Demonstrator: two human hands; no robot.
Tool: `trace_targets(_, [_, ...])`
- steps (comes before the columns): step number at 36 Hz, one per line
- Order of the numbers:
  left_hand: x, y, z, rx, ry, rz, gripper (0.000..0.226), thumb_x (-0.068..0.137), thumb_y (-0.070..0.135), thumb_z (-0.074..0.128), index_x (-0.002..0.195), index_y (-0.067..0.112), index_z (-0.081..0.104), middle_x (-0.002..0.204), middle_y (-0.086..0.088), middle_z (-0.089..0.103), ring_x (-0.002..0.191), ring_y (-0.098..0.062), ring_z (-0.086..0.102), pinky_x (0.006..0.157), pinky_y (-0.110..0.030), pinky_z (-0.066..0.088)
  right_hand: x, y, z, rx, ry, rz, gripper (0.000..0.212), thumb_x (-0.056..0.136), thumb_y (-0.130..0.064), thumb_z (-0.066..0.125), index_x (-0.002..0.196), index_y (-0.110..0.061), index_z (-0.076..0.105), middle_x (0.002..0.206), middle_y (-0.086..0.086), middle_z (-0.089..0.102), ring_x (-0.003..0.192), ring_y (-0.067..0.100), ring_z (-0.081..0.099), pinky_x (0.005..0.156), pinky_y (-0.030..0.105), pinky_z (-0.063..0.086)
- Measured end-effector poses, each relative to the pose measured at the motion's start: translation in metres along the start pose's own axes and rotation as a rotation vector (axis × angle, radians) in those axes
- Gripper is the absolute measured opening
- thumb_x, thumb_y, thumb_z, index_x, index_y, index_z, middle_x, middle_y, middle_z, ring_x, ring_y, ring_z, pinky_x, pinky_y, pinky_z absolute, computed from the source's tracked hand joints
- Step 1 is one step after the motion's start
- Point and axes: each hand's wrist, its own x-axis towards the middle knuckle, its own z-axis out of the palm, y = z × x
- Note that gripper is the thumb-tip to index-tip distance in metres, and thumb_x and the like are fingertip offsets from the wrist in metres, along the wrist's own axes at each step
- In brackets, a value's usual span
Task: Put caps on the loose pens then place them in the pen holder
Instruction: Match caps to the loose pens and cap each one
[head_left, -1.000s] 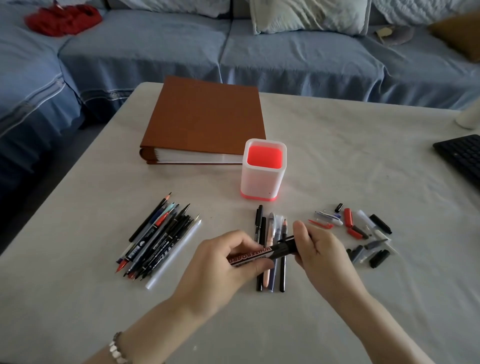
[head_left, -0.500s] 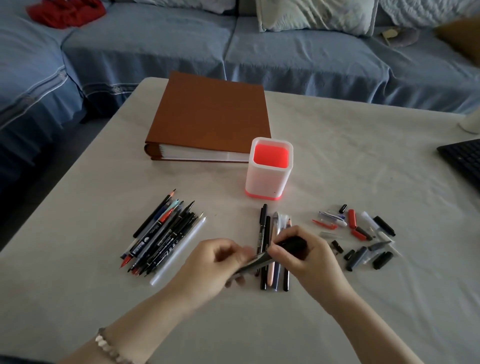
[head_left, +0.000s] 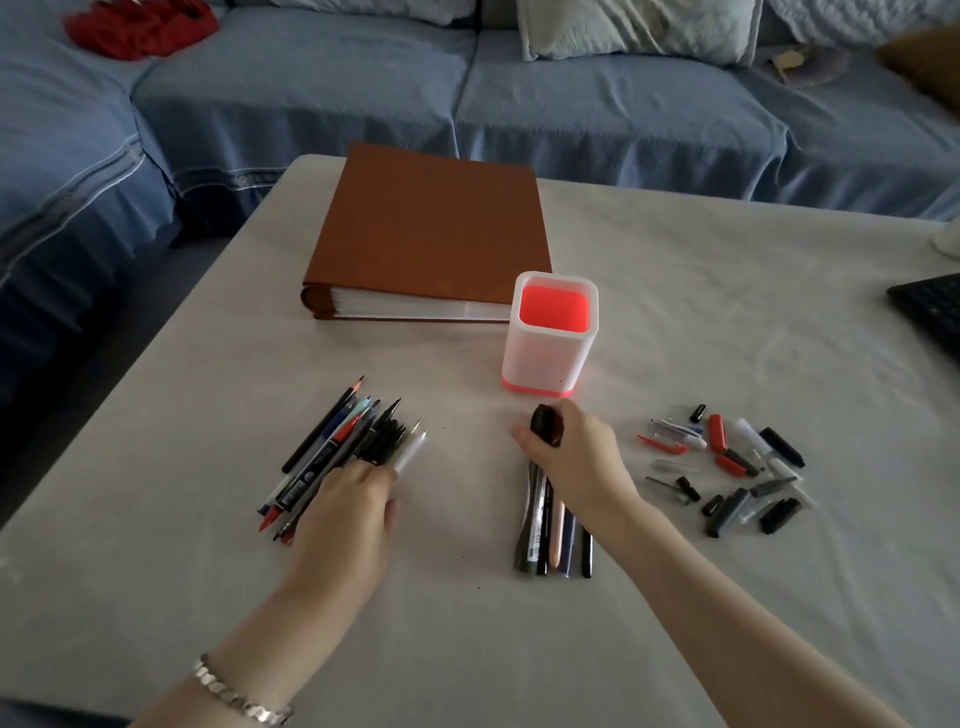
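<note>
the right hand (head_left: 576, 460) grips a fat black marker (head_left: 545, 426), its rounded end, apparently capped, pointing out past the knuckles toward 12 o'clock. the square white plastic pen holder with a red inside (head_left: 545, 358) stands upright just beyond, at 12 o'clock from that hand, so the right hand is by far the nearer. i judge the marker needs tipping upright to drop in from above. under the wrist lies a row of capped pens (head_left: 540, 525), axes running 6 to 12. the left hand (head_left: 348, 506) rests its fingertips on the heap of uncapped pens and pencils (head_left: 332, 447), which lie 7 to 1. i cannot tell whether it has pinched one. scattered loose caps (head_left: 727, 462) lie at 3 o'clock.
</note>
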Motion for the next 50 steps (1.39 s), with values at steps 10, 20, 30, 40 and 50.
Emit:
trace_targets(10, [0.005,0.015,0.004,0.097,-0.102,0.061,0.040,0.030,-0.002,0.086,0.054,0.010,0.056,0.048,-0.004,0.055,0.044,-0.025,0.056,0.033,-0.023,0.040,-0.009,0.018,0.002,-0.304,0.096,-0.110,0.036,0.086,-0.036,0.056,0.115,-0.015,0.054,0.112,0.003,0.057,0.111,0.022,0.047,0.082,0.033,0.042])
trace_targets(20, [0.012,0.048,0.011,-0.406,-0.070,-0.032,0.010,0.085,0.010,0.056,0.092,0.009,0.063,0.079,-0.003,0.053,0.065,-0.017,0.051,0.065,-0.026,0.039,-0.007,0.079,-0.079,-0.336,0.271,0.055,0.018,0.083,-0.009,0.057,0.098,-0.011,0.067,0.103,0.008,0.062,0.101,0.029,0.052,0.076,0.028,0.036])
trace_targets(30, [0.012,0.066,0.016,-0.447,-0.074,0.024,0.013,0.088,0.012,0.051,0.077,0.010,0.058,0.062,-0.004,0.060,0.056,-0.018,0.054,0.052,-0.017,0.037,-0.004,0.131,-0.134,-0.509,0.245,0.334,0.022,0.082,-0.008,0.051,0.099,-0.009,0.066,0.107,0.016,0.061,0.099,0.035,0.053,0.069,0.031,0.036])
trace_targets(40, [0.016,0.083,0.017,-0.559,-0.092,0.028,0.016,0.088,0.014,0.051,0.074,0.020,0.055,0.067,-0.008,0.065,0.067,-0.031,0.060,0.067,-0.044,0.048,-0.004,0.142,-0.147,-0.396,0.210,0.327,0.012,0.082,-0.012,0.059,0.090,-0.011,0.067,0.090,0.011,0.067,0.086,0.031,0.060,0.069,0.031,0.044])
trace_targets(50, [0.009,0.093,0.000,-0.638,-0.178,0.056,0.016,0.090,0.020,0.050,0.079,0.024,0.061,0.069,-0.002,0.064,0.057,-0.014,0.055,0.057,-0.028,0.043,-0.030,0.082,-0.145,0.888,0.151,0.283,0.016,0.084,0.001,0.056,0.092,-0.011,0.063,0.076,0.004,0.068,0.065,0.011,0.067,0.068,0.021,0.058])
